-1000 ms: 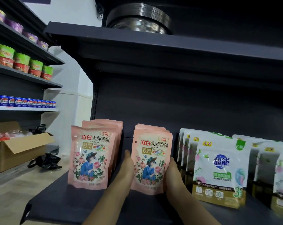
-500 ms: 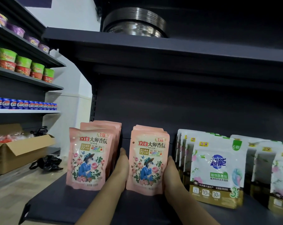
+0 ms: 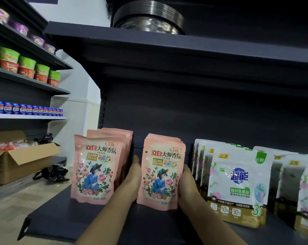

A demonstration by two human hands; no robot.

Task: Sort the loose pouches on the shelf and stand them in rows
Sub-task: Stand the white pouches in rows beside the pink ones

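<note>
I see both hands pressed flat against the sides of a row of pink pouches (image 3: pixel 161 175) standing upright on the dark shelf (image 3: pixel 64 221): left hand (image 3: pixel 133 175) on its left face, right hand (image 3: pixel 187 184) on its right, fingers extended, clamping it between them. Another pink row (image 3: pixel 96 168) stands just left; white pouches (image 3: pixel 238 184) stand right.

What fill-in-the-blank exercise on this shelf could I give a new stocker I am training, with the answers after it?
1. Both hands press the sides of the second row of ____ pouches.
2. The left hand lies between the two pink ____.
3. Beside the right hand stand white pouches with ____ bases.
4. On the shelf above sit stacked ____ bowls.

Answers: pink; rows; gold; metal
</note>
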